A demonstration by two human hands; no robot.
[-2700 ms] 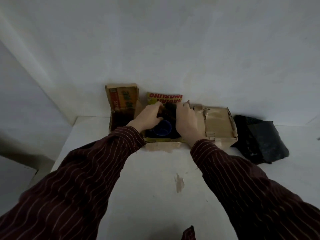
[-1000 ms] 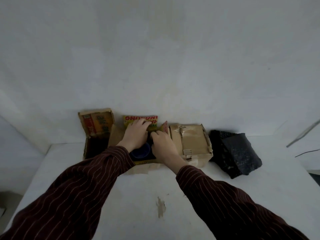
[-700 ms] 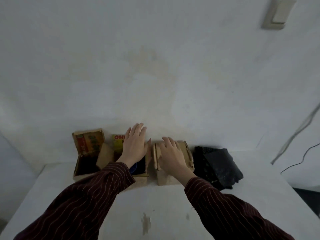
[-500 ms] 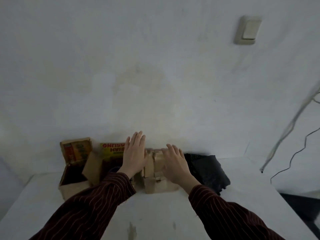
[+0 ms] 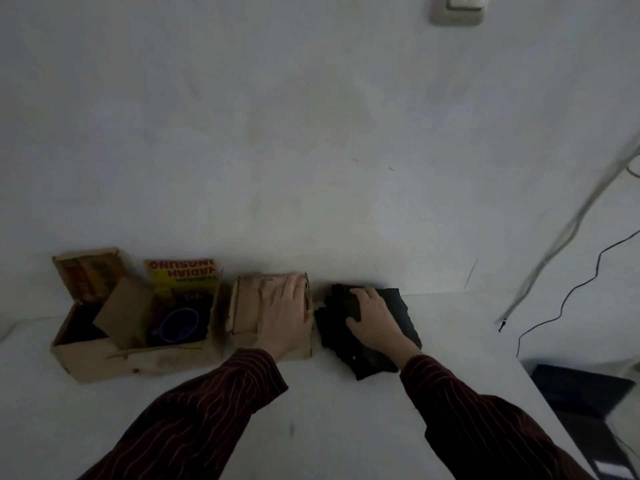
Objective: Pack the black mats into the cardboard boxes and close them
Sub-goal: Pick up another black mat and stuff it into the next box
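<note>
A white table (image 5: 346,410) bore three items in a row. At left stood an open cardboard box (image 5: 104,365), at centre a closed cardboard box (image 5: 247,306), and just beside it at right lay the black mats (image 5: 398,313), piled. The left hand (image 5: 287,317) rested flat, fingers straight, on the closed box. The right hand (image 5: 372,318) curled its fingers round the pile's upper mat. A blue cup (image 5: 176,325) sat inside the open box.
</note>
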